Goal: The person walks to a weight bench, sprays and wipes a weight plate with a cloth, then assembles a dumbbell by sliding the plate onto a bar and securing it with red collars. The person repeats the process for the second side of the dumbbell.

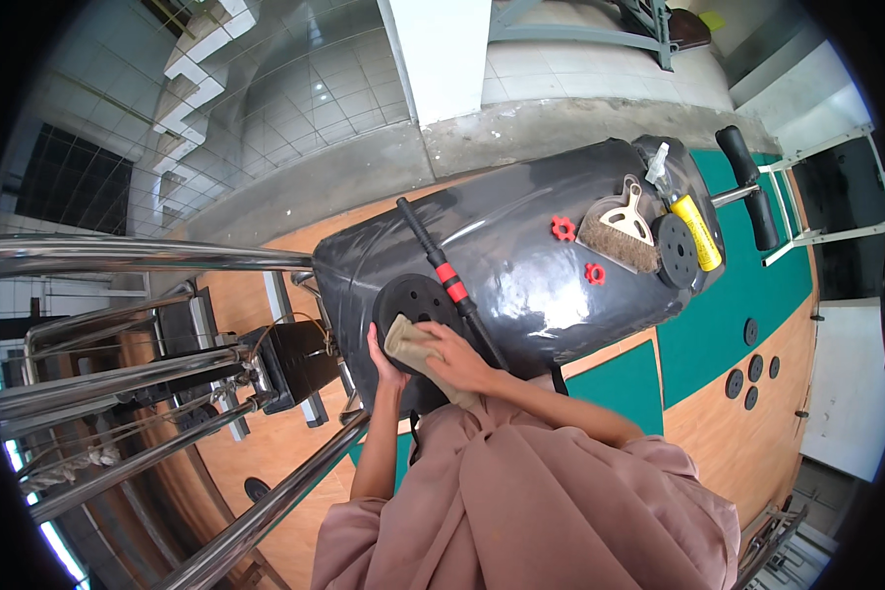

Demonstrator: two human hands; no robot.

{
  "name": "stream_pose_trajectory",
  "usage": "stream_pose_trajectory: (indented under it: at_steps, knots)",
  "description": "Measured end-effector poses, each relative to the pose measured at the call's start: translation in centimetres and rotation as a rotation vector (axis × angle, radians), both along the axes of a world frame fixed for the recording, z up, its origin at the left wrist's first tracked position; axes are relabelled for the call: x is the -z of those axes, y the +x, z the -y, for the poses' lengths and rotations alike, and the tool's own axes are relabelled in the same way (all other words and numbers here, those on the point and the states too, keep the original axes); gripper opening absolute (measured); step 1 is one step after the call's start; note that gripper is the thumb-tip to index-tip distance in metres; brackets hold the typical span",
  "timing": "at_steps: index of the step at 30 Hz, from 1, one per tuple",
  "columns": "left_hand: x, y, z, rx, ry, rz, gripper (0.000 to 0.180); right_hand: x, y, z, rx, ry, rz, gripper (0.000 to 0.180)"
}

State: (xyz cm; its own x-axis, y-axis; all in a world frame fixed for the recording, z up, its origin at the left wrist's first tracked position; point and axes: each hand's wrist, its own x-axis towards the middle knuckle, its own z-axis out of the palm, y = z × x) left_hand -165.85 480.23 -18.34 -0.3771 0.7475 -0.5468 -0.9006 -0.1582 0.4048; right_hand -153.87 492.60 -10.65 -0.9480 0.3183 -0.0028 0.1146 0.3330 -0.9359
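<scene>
A black round weight plate point(399, 295) with holes lies at the left end of a shiny black padded bench point(531, 285). My left hand point(387, 366) grips the plate's near left rim, fingers along the edge. In my right hand point(452, 358) is a folded tan cloth point(409, 344), pressed against the plate's face. The hand and cloth hide the near part of the plate. Just right of the plate, a black dumbbell bar point(425, 236) with red bands lies across the bench.
Two red star-shaped collars point(562, 229), a small brush point(619, 241) with a dustpan, a spray bottle point(657, 165), a yellow tube point(696, 234) and another black plate point(676, 252) rest on the bench's right end. Several small plates point(755, 368) lie on the floor. Chrome bars point(157, 252) stand at left.
</scene>
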Motion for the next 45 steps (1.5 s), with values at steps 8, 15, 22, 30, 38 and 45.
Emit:
stream_pose_trajectory:
  at_steps: [8, 15, 22, 30, 38, 45]
  knots:
    - [-1.1, 0.2, -1.1, 0.09, 0.028, -0.107, 0.067, 3.1, -4.0, -5.3, 0.296, 0.072, 0.041, 0.045]
    - [-1.8, 1.5, -1.7, -0.034, -0.266, -0.223, 0.066, -1.6, -1.9, -1.2, 0.062, 0.114, -0.068, 0.046]
    - [-1.9, 0.7, -1.4, 0.058, -0.109, -0.098, 0.068, 3.4, -5.7, -6.3, 0.276, 0.004, 0.022, 0.041]
    - [-0.8, 0.8, -1.5, -0.011, -0.299, -0.187, 0.068, -4.5, -7.3, -6.8, -0.215, 0.356, 0.046, 0.033]
    - [-0.4, 1.2, -0.4, -0.033, -0.06, -0.061, 0.067, 3.7, -4.9, -10.6, 0.159, 0.097, 0.305, 0.04]
    - [-1.4, 1.6, -1.0, -0.201, 0.009, 0.007, 0.064, 3.8, 2.2, -3.5, 0.217, 0.154, 0.269, 0.042]
